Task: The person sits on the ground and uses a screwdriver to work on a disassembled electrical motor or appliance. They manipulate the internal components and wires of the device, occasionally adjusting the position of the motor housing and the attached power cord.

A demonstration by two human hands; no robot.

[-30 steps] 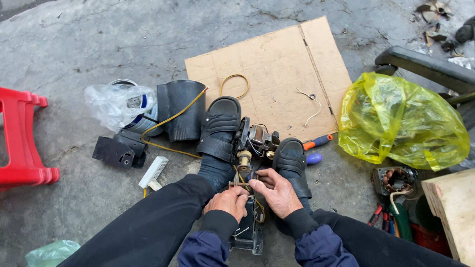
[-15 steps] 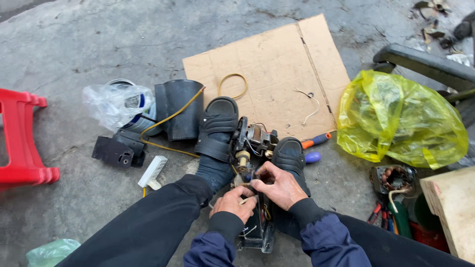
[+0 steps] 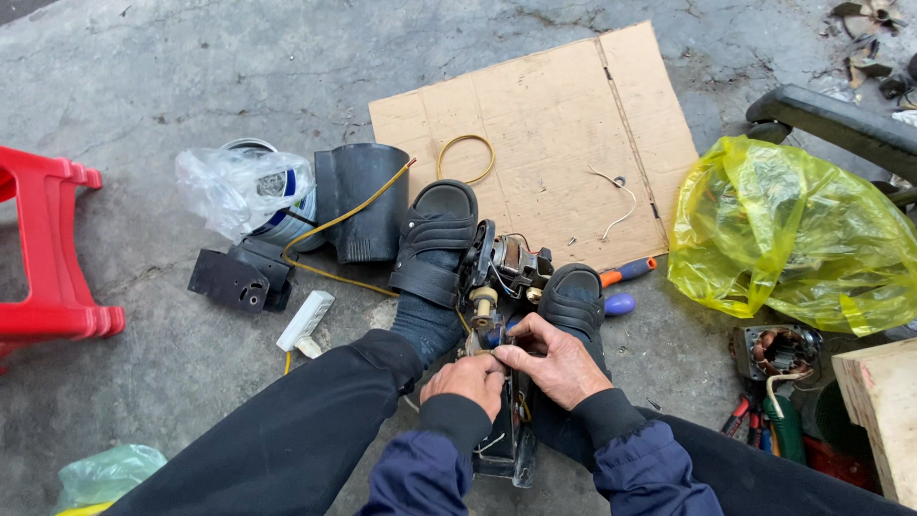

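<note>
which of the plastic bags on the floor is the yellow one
The big crumpled yellow bag right of the cardboard sheet. The clear bag lies left, over a round tin, and the pale green bag sits at the bottom left corner.

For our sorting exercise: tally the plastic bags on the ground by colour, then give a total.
Crinkled yellow plastic bag: 1
Clear plastic bag around a round tin: 1
Pale green plastic bag at the lower left edge: 1
Total: 3

Small electric motor (image 3: 504,272) — dark frame, wires exposed — upright between two sandalled feet
</note>
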